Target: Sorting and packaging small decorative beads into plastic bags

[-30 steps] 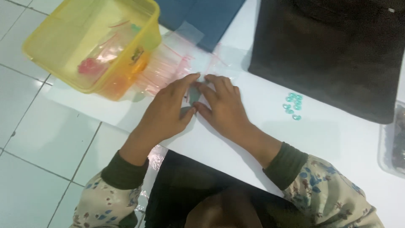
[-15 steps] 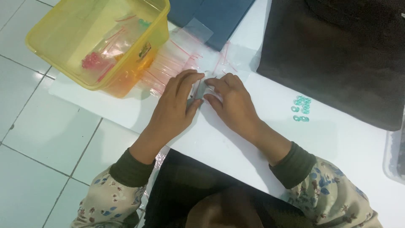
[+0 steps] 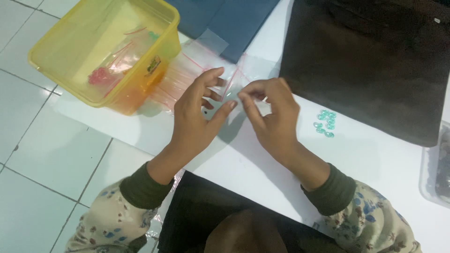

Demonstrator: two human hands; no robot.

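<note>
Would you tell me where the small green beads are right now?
The green beads lie on the white table, just right of the right hand, below the dark cloth.

My hands meet before me: left hand (image 3: 194,115) fingers spread and raised, right hand (image 3: 274,115) curled, fingertips pinching together toward the left.

The tub (image 3: 70,47) is yellow. The beads (image 3: 325,122) are light green. The cloth (image 3: 370,61) is black. The worktop (image 3: 375,159) is white. The sleeves (image 3: 361,220) have little flowers.
</note>
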